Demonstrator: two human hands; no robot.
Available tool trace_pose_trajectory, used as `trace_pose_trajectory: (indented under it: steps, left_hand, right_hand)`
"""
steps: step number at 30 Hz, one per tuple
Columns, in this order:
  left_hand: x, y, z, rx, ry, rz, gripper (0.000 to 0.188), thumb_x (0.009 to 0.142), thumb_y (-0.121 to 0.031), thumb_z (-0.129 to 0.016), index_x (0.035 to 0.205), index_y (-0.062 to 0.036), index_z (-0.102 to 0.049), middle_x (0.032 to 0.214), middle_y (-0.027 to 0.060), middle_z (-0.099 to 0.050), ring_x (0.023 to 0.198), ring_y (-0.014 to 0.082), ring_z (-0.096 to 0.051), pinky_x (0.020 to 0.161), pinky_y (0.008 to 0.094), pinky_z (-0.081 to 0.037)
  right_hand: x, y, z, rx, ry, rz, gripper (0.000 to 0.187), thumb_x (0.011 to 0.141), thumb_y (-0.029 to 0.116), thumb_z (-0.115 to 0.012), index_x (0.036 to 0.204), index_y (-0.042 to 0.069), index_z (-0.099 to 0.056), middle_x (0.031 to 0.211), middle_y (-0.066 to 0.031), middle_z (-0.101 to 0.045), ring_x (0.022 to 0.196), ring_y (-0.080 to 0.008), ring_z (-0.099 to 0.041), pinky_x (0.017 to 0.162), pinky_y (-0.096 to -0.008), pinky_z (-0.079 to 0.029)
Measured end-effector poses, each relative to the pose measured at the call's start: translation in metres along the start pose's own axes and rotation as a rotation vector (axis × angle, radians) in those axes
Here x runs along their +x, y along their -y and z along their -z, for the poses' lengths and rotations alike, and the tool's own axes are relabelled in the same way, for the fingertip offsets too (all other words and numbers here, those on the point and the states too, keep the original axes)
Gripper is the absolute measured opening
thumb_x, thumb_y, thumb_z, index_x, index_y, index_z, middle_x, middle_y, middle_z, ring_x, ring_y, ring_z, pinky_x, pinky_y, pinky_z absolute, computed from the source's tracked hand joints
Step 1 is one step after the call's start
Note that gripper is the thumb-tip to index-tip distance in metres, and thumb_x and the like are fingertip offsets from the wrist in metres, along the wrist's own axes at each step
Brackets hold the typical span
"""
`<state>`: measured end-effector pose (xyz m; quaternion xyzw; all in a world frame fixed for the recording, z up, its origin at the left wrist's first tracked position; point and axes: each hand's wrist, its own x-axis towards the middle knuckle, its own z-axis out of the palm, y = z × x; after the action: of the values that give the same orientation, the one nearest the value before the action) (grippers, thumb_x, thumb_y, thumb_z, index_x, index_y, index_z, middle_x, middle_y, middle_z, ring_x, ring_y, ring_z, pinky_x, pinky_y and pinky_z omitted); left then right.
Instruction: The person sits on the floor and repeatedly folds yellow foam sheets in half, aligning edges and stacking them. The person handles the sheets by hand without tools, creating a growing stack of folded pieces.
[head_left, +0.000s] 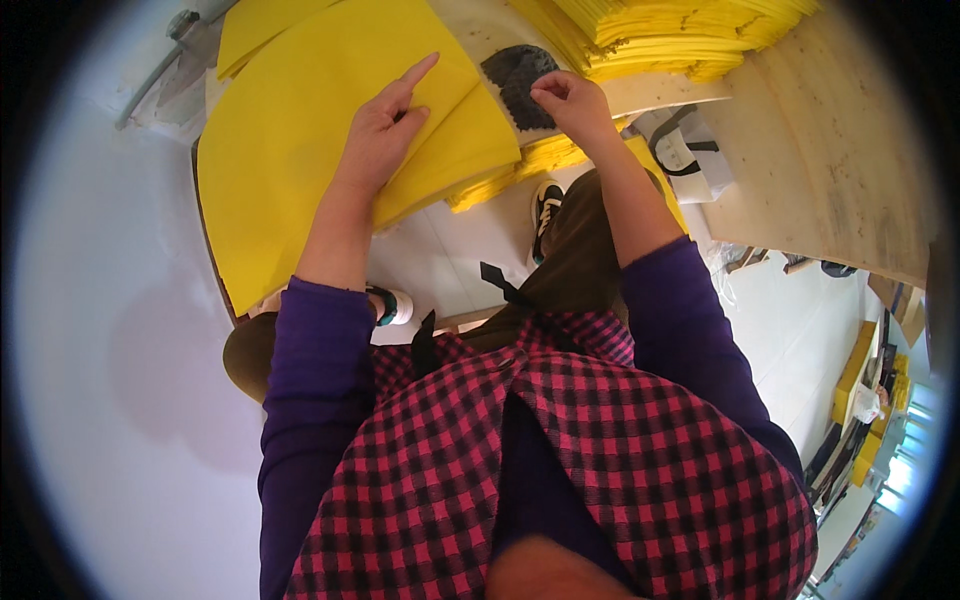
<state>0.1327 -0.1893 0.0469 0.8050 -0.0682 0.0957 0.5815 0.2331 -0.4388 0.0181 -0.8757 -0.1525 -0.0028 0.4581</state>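
Observation:
A large yellow sheet (290, 130), soft-looking like fabric or felt, spreads over the work surface in front of me. My left hand (385, 130) is over it, forefinger stretched out and thumb apart, holding nothing that I can see. Just right of the sheet lies a dark grey-black patch of small bits (518, 82); what they are is too small to tell. At that patch's right edge my right hand (575, 105) has thumb and forefinger pinched together. Anything between those fingertips is too small to make out.
Thick stacks of yellow sheets (680, 35) stand at the far right, on a wooden surface. A wooden panel (820, 150) rises at the right, with a white bag (695, 165) below it. A metal fitting (185, 30) sits at the far left, near a white wall (110, 300).

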Motion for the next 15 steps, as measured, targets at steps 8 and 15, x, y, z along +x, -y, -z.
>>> trace_pose_trajectory:
  steps: [8,15]
  left_hand:
    - [-0.002,-0.001,-0.001,-0.056,-0.003,0.023,0.057,0.082,-0.003,-0.056,0.136,-0.0211,-0.051,0.071,-0.0045,-0.037,0.064,0.0071,-0.036,0.062,0.0196,-0.035]
    - [0.000,0.002,-0.002,-0.080,-0.001,0.030,0.057,0.082,-0.003,-0.056,0.136,-0.0206,-0.051,0.068,-0.0048,-0.036,0.063,0.0072,-0.035,0.061,0.0196,-0.035]
  right_hand:
    - [0.016,-0.041,-0.011,-0.207,0.027,-0.099,0.020,0.079,0.025,-0.071,0.091,0.009,-0.070,0.081,-0.0080,-0.068,0.073,-0.0177,-0.064,0.067,-0.0308,-0.050]
    - [-0.007,0.012,0.009,0.395,0.254,0.091,0.015,0.080,0.013,-0.071,0.093,0.005,-0.070,0.080,0.0003,-0.064,0.072,-0.0080,-0.057,0.067,-0.0233,-0.046]
